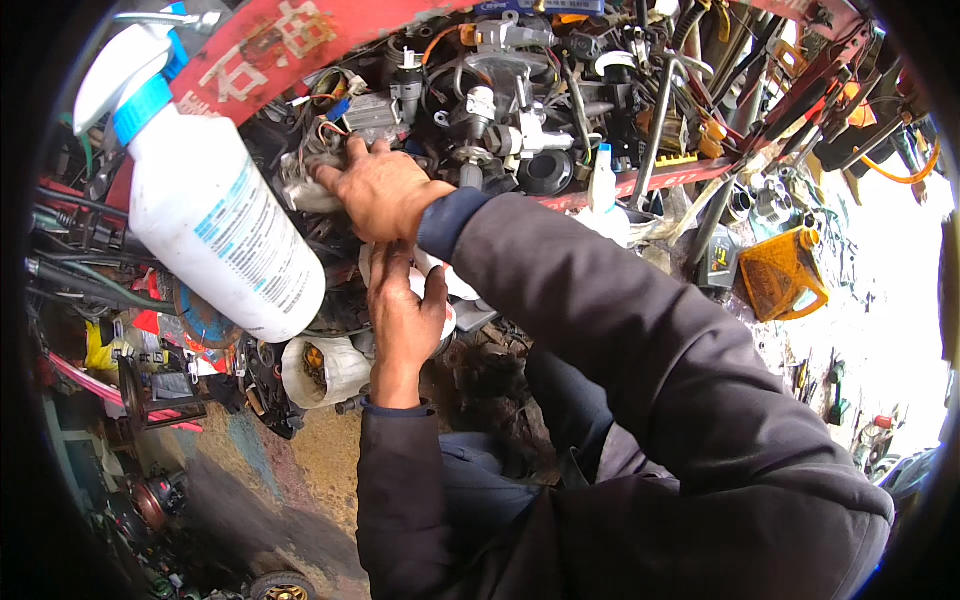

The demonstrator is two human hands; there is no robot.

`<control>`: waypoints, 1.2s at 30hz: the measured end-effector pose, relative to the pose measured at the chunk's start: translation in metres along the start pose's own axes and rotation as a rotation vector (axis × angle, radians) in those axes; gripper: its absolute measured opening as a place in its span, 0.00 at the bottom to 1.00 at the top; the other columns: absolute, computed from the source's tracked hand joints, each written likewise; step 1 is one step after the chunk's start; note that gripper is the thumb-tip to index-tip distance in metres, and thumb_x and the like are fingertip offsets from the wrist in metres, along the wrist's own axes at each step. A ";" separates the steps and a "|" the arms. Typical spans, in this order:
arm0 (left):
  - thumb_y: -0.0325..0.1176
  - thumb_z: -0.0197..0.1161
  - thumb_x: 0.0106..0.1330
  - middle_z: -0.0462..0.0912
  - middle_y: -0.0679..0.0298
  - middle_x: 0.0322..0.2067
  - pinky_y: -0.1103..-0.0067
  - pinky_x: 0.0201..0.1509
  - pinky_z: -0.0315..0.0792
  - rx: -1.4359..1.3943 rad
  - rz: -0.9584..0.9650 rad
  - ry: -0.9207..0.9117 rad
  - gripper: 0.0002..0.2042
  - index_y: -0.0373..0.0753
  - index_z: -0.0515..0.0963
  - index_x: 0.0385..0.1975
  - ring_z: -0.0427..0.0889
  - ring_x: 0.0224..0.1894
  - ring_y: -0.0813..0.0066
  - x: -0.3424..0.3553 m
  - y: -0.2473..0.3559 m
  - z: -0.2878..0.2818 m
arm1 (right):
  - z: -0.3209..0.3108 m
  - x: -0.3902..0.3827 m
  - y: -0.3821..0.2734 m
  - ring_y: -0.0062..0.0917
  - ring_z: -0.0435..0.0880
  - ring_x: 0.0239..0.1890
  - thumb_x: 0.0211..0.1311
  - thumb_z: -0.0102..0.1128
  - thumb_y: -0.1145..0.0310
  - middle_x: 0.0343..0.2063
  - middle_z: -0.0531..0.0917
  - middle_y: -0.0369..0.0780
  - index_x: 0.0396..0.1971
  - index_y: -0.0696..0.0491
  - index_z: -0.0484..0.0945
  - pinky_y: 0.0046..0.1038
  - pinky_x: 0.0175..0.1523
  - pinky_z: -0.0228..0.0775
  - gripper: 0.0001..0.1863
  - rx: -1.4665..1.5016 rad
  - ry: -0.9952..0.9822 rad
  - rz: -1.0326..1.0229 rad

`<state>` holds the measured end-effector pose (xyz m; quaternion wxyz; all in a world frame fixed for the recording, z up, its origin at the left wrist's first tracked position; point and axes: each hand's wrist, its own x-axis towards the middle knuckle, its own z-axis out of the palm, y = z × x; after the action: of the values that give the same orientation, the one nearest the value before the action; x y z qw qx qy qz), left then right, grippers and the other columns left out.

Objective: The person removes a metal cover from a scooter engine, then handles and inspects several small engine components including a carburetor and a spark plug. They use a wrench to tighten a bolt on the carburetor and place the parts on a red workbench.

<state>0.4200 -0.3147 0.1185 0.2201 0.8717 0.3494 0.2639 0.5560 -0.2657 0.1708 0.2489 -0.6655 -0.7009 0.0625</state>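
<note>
My right hand (388,192) reaches across in front of my left one into a crowded heap of metal parts. Its fingers are apart and touch a dull grey metal part (312,194); nothing is seen held in them. Just below, my left hand (405,312) is closed around a white object with red areas (455,284), mostly hidden by both hands, so its kind does not show. A large white spray bottle (215,215) with a blue collar looms close at the left. Beyond my right hand lie a grey connector (407,85) and silvery metal fittings (530,135).
A red metal frame (270,55) with pale lettering runs behind the heap. A white bucket (325,372) stands below my left hand. To the right are a smaller white bottle (603,190), an orange jug (783,275) and long-handled tools (655,130). Worn floor (300,475) shows below.
</note>
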 end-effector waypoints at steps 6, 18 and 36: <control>0.27 0.64 0.56 0.66 0.38 0.62 0.61 0.66 0.64 0.014 0.084 0.068 0.23 0.29 0.73 0.54 0.68 0.63 0.40 -0.002 -0.005 0.003 | -0.010 0.006 0.042 0.47 0.84 0.40 0.45 0.71 0.59 0.38 0.83 0.51 0.49 0.53 0.76 0.42 0.47 0.78 0.29 0.045 0.207 -0.072; 0.27 0.63 0.57 0.66 0.39 0.63 0.60 0.70 0.59 0.039 0.088 0.057 0.23 0.28 0.73 0.54 0.64 0.66 0.40 -0.004 -0.011 0.006 | -0.069 0.008 0.118 0.48 0.84 0.44 0.47 0.68 0.60 0.36 0.84 0.57 0.39 0.64 0.81 0.39 0.50 0.75 0.23 0.578 0.541 0.125; 0.26 0.64 0.59 0.73 0.42 0.57 0.62 0.65 0.66 0.037 0.121 0.048 0.21 0.27 0.74 0.53 0.73 0.60 0.43 -0.018 -0.005 0.002 | -0.059 0.010 0.120 0.45 0.85 0.44 0.51 0.65 0.60 0.38 0.85 0.56 0.43 0.64 0.81 0.36 0.51 0.75 0.24 0.709 0.563 0.182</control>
<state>0.4080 -0.3253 0.1084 0.1790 0.8886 0.3060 0.2911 0.6896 -0.2579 0.1747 0.6352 -0.5894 -0.4801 0.1368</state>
